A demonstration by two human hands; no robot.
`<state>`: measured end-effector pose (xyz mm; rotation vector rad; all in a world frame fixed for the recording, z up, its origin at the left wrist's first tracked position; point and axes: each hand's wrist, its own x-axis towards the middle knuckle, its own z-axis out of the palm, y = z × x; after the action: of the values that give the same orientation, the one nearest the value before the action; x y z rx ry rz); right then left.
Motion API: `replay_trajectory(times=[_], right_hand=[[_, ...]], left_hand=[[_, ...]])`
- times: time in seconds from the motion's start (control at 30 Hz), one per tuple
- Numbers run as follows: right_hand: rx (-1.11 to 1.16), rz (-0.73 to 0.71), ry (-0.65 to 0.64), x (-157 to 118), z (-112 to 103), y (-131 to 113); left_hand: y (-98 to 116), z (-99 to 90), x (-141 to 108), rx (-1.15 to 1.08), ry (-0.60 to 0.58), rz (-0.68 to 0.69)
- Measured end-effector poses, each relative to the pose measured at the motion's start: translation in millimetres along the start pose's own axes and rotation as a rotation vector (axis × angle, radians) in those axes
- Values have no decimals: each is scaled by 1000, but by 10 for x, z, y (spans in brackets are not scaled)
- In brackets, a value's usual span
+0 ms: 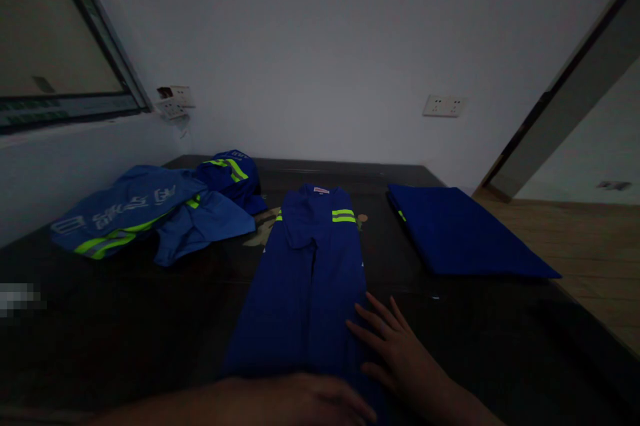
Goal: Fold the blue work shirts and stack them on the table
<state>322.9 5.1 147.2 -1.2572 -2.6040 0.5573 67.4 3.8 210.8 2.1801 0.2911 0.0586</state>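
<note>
Your single view comes from the camera on your head, and it looks forward and down along the counter (150,333), with the wall (320,46) behind it filling much of the upper part. Your left hand (305,403) is very near to the lens, cut by the lower edge, and your right hand (395,349) is a little farther. The view is wide, so it reaches also the window (55,33) at left and the wooden floor (595,273) at right.
</note>
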Motion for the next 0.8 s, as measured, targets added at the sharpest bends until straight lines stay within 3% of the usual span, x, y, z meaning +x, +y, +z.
replay_trajectory(times=[0.1, 0.17, 0.2, 0.3, 0.4, 0.5, 0.6, 0.8], right_hand=[[97, -58, 33, 213, -227, 125], [182, -55, 119, 535, -415, 336], [216, -26, 177, 746, -510, 475], [261, 154, 284, 1493, -767, 936], [194, 314, 342, 2210, -920, 1318], [152, 348, 377, 2721, -932, 1556], [121, 336, 351, 3018, -852, 1725], [3, 349, 240, 3254, -730, 2060]], left_hand=[[-150, -447, 23, 93, 326, -92], [-376, -621, 113, 242, 513, -170], [-490, -660, 179, 312, 549, -193], [-703, -605, 422, 471, 430, -156], [-705, -444, 633, 532, 260, -79], [-665, -350, 722, 506, 149, -70], [-722, -334, 712, 486, 78, -45], [-884, -340, 697, 496, 123, 51]])
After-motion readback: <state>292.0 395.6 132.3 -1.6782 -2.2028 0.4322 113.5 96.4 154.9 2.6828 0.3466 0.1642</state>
